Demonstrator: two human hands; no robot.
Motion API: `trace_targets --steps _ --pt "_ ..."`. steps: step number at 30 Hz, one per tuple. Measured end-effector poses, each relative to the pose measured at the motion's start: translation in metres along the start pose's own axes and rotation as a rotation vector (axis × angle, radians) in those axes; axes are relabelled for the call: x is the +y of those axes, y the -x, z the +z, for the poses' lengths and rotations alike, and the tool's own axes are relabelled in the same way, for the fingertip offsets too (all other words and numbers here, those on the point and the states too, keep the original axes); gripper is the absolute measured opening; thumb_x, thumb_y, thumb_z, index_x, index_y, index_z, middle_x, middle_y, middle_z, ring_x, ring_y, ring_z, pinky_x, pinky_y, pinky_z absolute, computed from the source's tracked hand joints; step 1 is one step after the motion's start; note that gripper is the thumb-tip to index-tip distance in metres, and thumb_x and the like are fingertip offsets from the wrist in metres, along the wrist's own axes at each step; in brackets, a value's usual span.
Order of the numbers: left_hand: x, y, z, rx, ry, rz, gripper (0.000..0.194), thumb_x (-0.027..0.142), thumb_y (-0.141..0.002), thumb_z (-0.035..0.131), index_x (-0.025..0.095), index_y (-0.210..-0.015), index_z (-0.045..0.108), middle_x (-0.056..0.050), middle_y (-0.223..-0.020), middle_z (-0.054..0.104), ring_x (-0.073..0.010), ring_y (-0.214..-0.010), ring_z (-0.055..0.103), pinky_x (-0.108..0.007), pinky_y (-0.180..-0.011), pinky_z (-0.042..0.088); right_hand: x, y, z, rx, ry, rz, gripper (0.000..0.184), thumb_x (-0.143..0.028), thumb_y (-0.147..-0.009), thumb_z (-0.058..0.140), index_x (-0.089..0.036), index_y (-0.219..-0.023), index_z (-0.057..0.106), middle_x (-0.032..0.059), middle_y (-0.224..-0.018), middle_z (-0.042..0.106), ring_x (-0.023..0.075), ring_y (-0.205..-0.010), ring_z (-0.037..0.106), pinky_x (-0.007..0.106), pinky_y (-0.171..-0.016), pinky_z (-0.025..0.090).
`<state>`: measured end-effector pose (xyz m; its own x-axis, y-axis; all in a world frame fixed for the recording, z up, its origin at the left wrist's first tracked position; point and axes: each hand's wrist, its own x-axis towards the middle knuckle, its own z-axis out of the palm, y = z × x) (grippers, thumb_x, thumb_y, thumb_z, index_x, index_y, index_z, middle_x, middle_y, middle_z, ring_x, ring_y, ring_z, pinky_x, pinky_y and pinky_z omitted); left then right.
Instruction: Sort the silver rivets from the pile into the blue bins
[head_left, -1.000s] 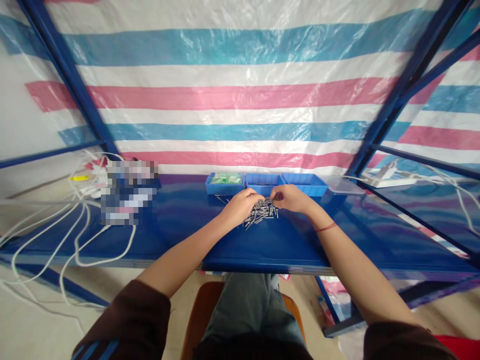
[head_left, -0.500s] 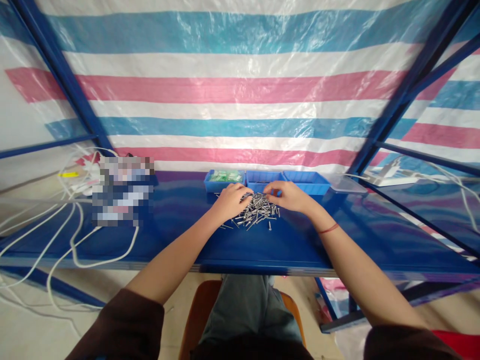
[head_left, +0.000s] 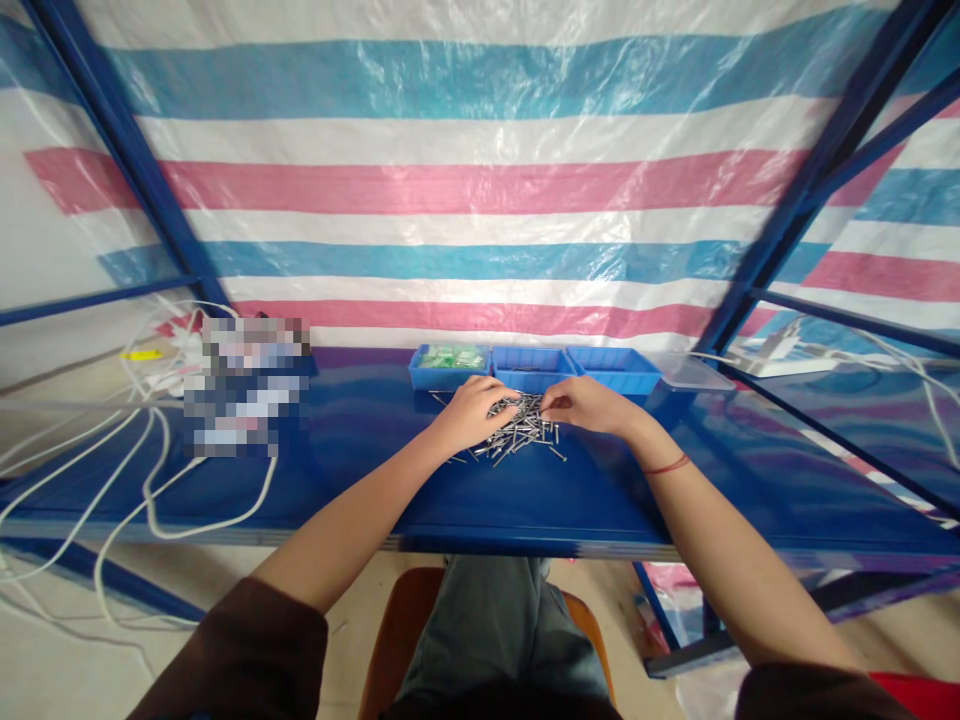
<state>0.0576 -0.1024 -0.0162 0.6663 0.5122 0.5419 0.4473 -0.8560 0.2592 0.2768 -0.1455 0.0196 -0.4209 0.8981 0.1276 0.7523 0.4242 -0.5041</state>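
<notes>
A loose pile of thin metal screws [head_left: 519, 432] lies on the blue tabletop in front of me. My left hand [head_left: 474, 412] curves over the pile's left side, thumb and fingers apart with screws visible in the gap. At the right edge of the pile, my right hand [head_left: 589, 406] has its fingertips pinched together among the screws; what sits between them is too small to make out. Behind the hands stand three blue bins in a row. Small green-and-clear packets [head_left: 451, 357] fill the left bin [head_left: 439, 379]; a few thin pieces lie in the middle bin [head_left: 534, 381].
The right blue bin [head_left: 619, 382] has a clear plastic lid [head_left: 694, 372] beside it. White cables [head_left: 154, 470] and a blurred-out item [head_left: 247, 390] occupy the table's left. A power strip [head_left: 795, 358] sits far right. Blue frame posts and a striped sheet [head_left: 480, 190] enclose the back.
My right hand has gone from parted fingers to a pinch at the pile's edge. My left hand has shifted slightly right over the screws. Some screws at the front edge lie differently.
</notes>
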Motion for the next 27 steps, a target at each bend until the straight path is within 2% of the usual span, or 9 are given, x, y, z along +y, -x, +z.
trace_targets --steps 3,7,11,15,18,23,27 --pt "0.002 -0.002 0.000 -0.014 0.065 0.002 0.026 0.037 -0.086 0.057 0.019 -0.103 0.067 -0.007 -0.101 0.066 -0.0214 -0.099 0.056 -0.036 -0.092 0.043 -0.009 -0.003 0.006 0.163 -0.152 -0.078 0.024 -0.039 -0.077 0.062 -0.017 -0.075 0.070 0.0041 -0.073 0.069 0.0146 -0.066 0.058 0.028 -0.064 0.044" --pt "0.006 -0.004 -0.001 -0.036 0.176 -0.009 0.022 0.034 -0.089 0.052 0.017 -0.087 0.066 -0.004 -0.085 0.067 -0.0175 -0.084 0.059 -0.031 -0.081 0.044 -0.017 -0.008 0.017 0.287 -0.297 -0.103 0.027 -0.043 -0.076 0.065 -0.016 -0.076 0.070 0.0024 -0.068 0.067 0.0122 -0.062 0.055 0.027 -0.060 0.043" --pt "0.009 -0.005 -0.001 0.030 0.313 -0.127 0.026 0.034 -0.090 0.048 0.016 -0.086 0.066 -0.003 -0.082 0.067 -0.0152 -0.076 0.059 -0.027 -0.073 0.044 -0.019 -0.011 0.021 0.359 -0.425 -0.101 0.028 -0.043 -0.073 0.069 -0.016 -0.078 0.071 0.0038 -0.072 0.069 0.0120 -0.063 0.057 0.027 -0.060 0.045" --pt "0.011 -0.005 0.000 0.058 0.420 -0.233 0.026 0.036 -0.088 0.050 0.016 -0.088 0.067 -0.002 -0.082 0.068 -0.0142 -0.075 0.060 -0.024 -0.068 0.044 -0.021 -0.012 0.023 0.401 -0.513 -0.115 0.028 -0.044 -0.073 0.069 -0.017 -0.079 0.070 0.0044 -0.074 0.070 0.0126 -0.062 0.059 0.028 -0.059 0.047" --pt "0.012 -0.005 0.001 0.069 0.437 -0.240 0.023 0.035 -0.086 0.053 0.016 -0.086 0.066 -0.001 -0.079 0.067 -0.0130 -0.071 0.059 -0.024 -0.066 0.045 -0.021 -0.013 0.024 0.459 -0.459 -0.140 0.027 -0.043 -0.075 0.067 -0.017 -0.081 0.071 0.0057 -0.078 0.071 0.0145 -0.067 0.061 0.030 -0.064 0.049" --pt "0.011 -0.005 0.001 0.229 0.378 -0.223 0.018 0.032 -0.084 0.057 0.017 -0.088 0.065 -0.001 -0.078 0.066 -0.0120 -0.070 0.058 -0.023 -0.067 0.046 -0.022 -0.010 0.023 0.489 -0.268 -0.168 0.025 -0.039 -0.081 0.060 -0.018 -0.087 0.072 0.0070 -0.085 0.071 0.0152 -0.071 0.061 0.029 -0.063 0.048" --pt "0.010 -0.005 0.000 0.250 0.296 -0.204 0.019 0.032 -0.087 0.054 0.017 -0.089 0.066 -0.001 -0.077 0.065 -0.0124 -0.070 0.058 -0.024 -0.070 0.047 -0.019 -0.014 0.022 0.470 -0.121 -0.174 0.025 -0.037 -0.085 0.055 -0.019 -0.084 0.072 0.0059 -0.086 0.072 0.0156 -0.073 0.062 0.028 -0.063 0.047"
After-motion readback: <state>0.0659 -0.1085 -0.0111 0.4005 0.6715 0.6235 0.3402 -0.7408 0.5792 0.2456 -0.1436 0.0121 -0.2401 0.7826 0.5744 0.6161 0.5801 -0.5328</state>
